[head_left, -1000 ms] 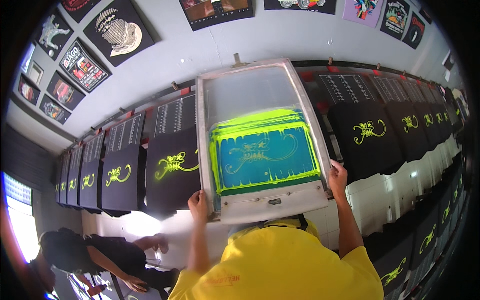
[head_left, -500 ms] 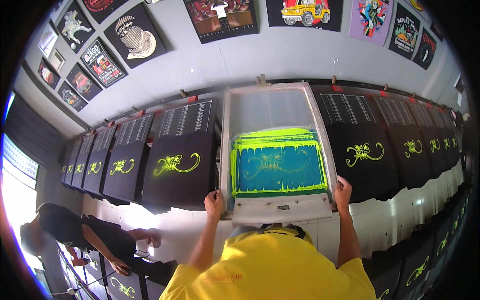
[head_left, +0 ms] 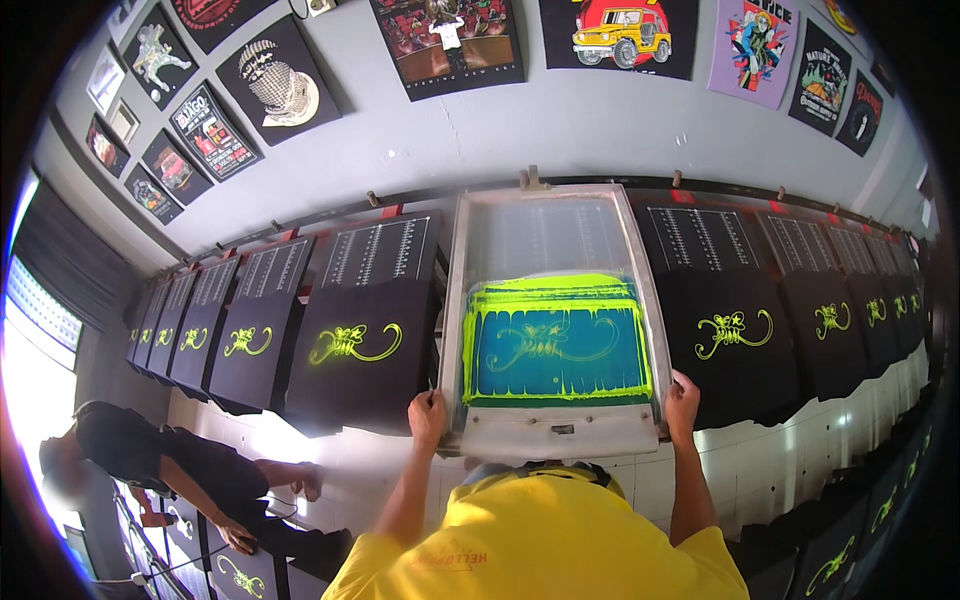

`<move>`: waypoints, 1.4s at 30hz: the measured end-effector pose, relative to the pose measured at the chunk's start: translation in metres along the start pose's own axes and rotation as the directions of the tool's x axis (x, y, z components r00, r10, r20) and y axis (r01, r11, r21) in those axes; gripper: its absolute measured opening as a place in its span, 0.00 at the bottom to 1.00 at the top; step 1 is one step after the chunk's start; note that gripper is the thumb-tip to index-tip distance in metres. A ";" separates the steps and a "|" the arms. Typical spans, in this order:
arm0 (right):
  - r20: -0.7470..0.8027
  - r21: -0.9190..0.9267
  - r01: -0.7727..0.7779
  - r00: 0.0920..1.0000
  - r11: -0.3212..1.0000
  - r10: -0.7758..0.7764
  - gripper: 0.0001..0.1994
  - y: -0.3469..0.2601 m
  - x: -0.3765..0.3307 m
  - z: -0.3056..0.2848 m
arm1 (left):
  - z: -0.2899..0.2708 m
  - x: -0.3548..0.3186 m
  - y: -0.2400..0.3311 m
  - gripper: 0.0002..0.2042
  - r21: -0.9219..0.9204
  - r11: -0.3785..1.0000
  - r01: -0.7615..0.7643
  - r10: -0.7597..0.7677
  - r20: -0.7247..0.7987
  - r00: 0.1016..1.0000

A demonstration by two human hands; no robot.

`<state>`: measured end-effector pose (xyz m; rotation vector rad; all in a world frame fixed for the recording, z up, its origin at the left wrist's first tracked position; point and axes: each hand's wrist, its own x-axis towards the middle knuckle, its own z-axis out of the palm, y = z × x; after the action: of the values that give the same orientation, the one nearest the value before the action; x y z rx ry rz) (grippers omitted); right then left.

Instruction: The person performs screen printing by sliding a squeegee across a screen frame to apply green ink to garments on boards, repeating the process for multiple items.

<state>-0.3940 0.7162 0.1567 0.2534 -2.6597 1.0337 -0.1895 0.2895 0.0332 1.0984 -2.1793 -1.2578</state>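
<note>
A screen-printing frame [head_left: 645,260] lies in front of me over the row of boards. Its mesh has a teal stencil area [head_left: 550,370] with a curling design showing faintly, bordered by bright yellow-green ink [head_left: 545,293] that is thickest along the far side. At the frame's near left corner my left hand [head_left: 428,420] is closed on the edge. My right hand [head_left: 682,405] grips the opposite edge near the right corner, fingers bent. Whatever lies directly beneath the frame is mostly hidden.
Black shirts on boards [head_left: 355,350] carry yellow-green scroll prints on the left, and another shirt [head_left: 735,350] sits close on the right. A rail [head_left: 400,200] runs behind. At lower left a co-worker [head_left: 200,470] holds a reddish tool [head_left: 155,520] among more printed shirts.
The whole scene sits slightly lower in the picture, as my view has tilted up. Both hands remain on the frame's edges, and the frame stays in the same spot between the shirts.
</note>
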 end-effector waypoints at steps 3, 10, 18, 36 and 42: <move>-0.001 -0.026 0.000 1.000 1.000 0.000 0.16 0.002 -0.001 0.001 | 0.002 0.003 -0.005 0.16 -0.007 1.000 0.030 -0.029 0.035 0.999; 0.050 0.015 -0.066 0.997 0.998 0.065 0.17 -0.008 -0.002 0.001 | 0.000 0.003 -0.014 0.17 -0.070 0.994 0.086 -0.081 0.071 0.994; 0.022 0.035 -0.076 0.997 0.996 0.075 0.17 0.015 -0.003 0.012 | 0.005 0.010 -0.018 0.16 -0.048 0.999 0.014 -0.009 0.110 0.994; 0.100 -0.221 0.437 0.900 0.872 -0.425 0.19 -0.026 -0.022 0.013 | -0.010 -0.005 -0.007 0.12 -0.025 0.993 -0.113 0.112 -0.035 0.993; 0.649 -0.031 0.718 0.544 0.696 -0.532 0.24 -0.117 -0.082 0.003 | -0.049 -0.067 0.055 0.08 -0.385 0.831 -0.401 0.461 0.075 0.884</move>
<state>-0.2868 0.6334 0.2029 1.5942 -2.7507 0.3068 -0.1396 0.3317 0.1084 0.3327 -2.0347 -1.4836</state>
